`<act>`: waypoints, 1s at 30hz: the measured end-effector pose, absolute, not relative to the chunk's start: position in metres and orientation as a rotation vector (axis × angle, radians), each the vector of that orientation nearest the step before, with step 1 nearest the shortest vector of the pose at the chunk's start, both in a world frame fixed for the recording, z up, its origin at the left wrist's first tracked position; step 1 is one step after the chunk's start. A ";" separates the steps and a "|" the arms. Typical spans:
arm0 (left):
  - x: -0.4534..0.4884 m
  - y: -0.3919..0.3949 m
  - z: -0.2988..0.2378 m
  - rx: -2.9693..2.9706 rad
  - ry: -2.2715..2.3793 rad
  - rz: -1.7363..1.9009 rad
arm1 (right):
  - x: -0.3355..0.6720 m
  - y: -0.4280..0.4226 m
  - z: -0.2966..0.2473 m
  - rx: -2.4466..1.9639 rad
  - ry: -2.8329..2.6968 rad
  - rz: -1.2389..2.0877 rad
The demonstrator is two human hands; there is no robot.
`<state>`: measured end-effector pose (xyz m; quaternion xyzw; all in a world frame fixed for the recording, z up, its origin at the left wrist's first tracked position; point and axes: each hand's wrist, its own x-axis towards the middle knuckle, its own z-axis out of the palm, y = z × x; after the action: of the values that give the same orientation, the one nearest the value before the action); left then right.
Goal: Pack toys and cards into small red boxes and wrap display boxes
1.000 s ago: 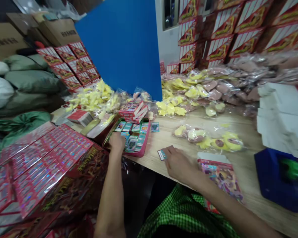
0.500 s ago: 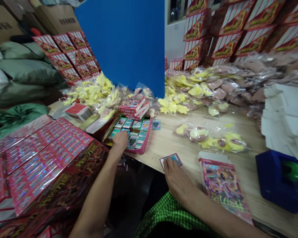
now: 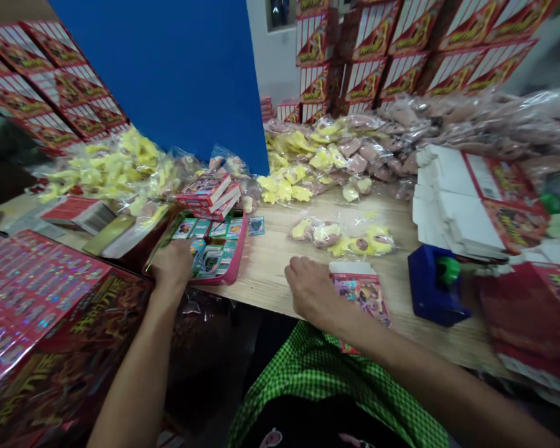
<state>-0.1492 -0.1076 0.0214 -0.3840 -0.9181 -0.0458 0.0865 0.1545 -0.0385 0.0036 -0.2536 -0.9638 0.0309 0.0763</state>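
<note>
Left hand (image 3: 172, 264) gripping teal trading cards (image 3: 210, 260) in a pink tray (image 3: 239, 249); right hand (image 3: 312, 291) lying open on pale wooden table (image 3: 270, 267), just beside glossy printed packet (image 3: 361, 298).

Left hand (image 3: 170, 264) palm down at near edge of pink tray (image 3: 232, 261), fingers over small teal-bordered cards (image 3: 212, 258); cards lie flat in rows, some overlapping. Right hand (image 3: 312, 290) palm down on wooden table (image 3: 280, 249), nothing seen in it, just beside printed packet (image 3: 361, 295). Packet lies flat, white flap at far end, colourful cartoon print.
</note>
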 end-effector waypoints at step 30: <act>0.052 -0.041 -0.004 -1.579 -2.366 -2.676 | 0.204 0.035 0.024 -1.046 -2.171 1.003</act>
<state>0.0520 -0.0408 -0.0036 -0.3751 -0.5622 -0.6359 -0.3726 0.2040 0.0350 0.0240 -0.3868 -0.8024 0.3708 0.2626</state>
